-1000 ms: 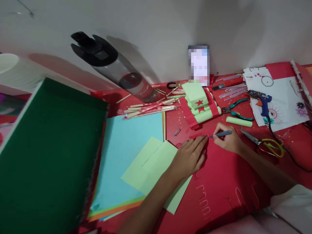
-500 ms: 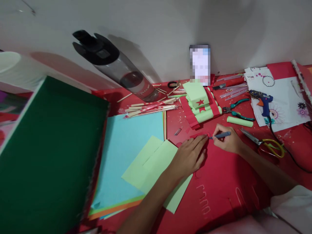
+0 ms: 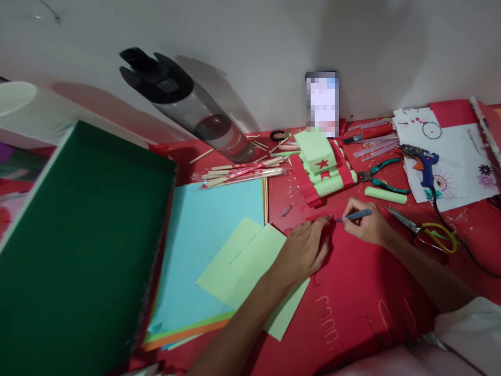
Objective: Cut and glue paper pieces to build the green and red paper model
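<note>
My right hand (image 3: 366, 222) is closed around a grey-blue pen (image 3: 359, 214), its tip at a curved line on the red paper (image 3: 352, 282). Just left of the pen tip, my left hand (image 3: 305, 245) lies with fingers stretched out on that paper, over the edge of a small red paper piece (image 3: 318, 216). Whether the fingers grip this piece I cannot make out. Pale outlines mark the lower part of the red paper. Light green sheets (image 3: 254, 266) lie partly under my left forearm. Behind the hands stands a green and red paper model (image 3: 315, 151) with a red star.
Yellow-handled scissors (image 3: 438, 237), green-handled pliers (image 3: 387, 185) and a blue glue gun (image 3: 426, 164) lie on the right. A phone (image 3: 323, 102) leans against the wall. Left are a water bottle (image 3: 188, 109), wrapped sticks (image 3: 242, 174), blue paper (image 3: 211, 224) and a dark green board (image 3: 86, 235).
My left fingers have drawn back slightly and bent a little more. My right hand keeps the pen at nearly the same spot.
</note>
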Available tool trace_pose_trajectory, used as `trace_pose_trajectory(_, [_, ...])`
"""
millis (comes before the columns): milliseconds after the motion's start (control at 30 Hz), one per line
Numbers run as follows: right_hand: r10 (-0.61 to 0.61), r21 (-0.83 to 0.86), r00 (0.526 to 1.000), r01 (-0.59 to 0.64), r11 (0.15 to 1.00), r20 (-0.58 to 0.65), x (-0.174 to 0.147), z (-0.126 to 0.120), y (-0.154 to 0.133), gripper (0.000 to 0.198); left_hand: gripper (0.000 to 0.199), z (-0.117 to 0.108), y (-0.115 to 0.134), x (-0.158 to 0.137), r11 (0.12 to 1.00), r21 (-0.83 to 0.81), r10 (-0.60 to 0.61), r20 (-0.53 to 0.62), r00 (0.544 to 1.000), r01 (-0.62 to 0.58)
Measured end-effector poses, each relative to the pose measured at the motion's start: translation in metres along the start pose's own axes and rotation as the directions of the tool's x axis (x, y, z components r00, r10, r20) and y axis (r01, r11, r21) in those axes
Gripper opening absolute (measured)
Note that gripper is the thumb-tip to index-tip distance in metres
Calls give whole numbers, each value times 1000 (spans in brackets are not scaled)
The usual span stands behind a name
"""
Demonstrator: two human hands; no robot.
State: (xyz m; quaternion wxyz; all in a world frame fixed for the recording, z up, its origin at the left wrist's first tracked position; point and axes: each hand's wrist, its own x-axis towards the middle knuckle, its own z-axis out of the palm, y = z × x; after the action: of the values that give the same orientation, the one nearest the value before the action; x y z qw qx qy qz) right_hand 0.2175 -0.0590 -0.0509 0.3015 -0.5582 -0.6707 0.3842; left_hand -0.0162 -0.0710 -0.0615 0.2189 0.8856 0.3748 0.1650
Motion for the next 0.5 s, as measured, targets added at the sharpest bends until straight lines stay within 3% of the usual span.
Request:
trace_pose_trajectory(300, [2, 32, 1000, -2, 999, -10, 1, 0, 0, 8, 49, 1, -3, 0, 994, -96, -49, -7, 999, 48])
trace_pose_trajectory(500, [-12, 30, 1000, 11, 999, 25, 0, 0, 0, 6, 42, 1, -3, 0, 995, -87, -47, -5, 999, 47])
